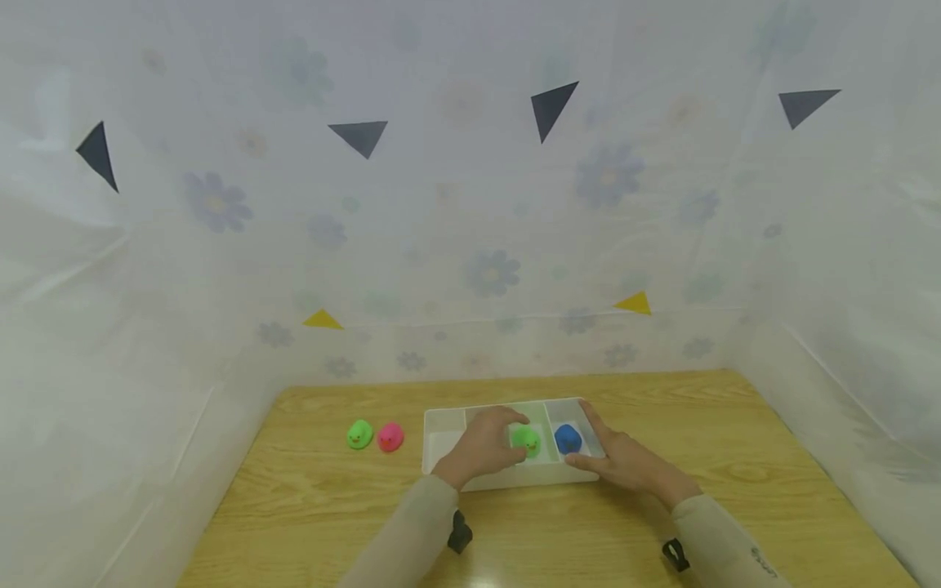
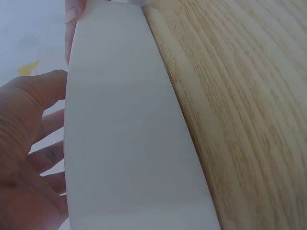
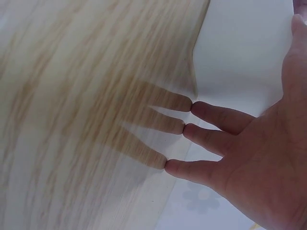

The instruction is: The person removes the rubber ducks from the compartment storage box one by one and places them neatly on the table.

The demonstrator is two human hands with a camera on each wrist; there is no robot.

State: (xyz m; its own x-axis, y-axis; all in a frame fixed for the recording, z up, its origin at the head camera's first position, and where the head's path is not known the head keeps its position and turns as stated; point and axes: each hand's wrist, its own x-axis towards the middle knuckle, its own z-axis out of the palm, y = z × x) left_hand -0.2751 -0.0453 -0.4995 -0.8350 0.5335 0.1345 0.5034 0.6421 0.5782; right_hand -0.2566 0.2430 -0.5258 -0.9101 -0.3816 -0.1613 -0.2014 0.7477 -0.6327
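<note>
A long white divided tray (image 1: 443, 420) stands on the table; its wall (image 2: 120, 120) fills much of the left wrist view. My left hand (image 1: 481, 445) reaches over it, thumb and fingers spread around a green rubber duck (image 1: 526, 441) in a pale green compartment. Whether they touch the duck I cannot tell. Beside it, a blue rubber duck (image 1: 568, 439) sits in the right end compartment. My right hand (image 1: 628, 461) spans that end, index finger by the back corner, thumb along the front rim. Three straight fingers (image 3: 216, 117) reach down to the tabletop in the right wrist view.
Left of the tray, another green duck (image 1: 359, 434) and a pink duck (image 1: 390, 437) stand side by side on the wood-grain table (image 1: 316, 506). White floral sheeting (image 1: 470, 204) with dark and yellow triangles encloses the back and sides.
</note>
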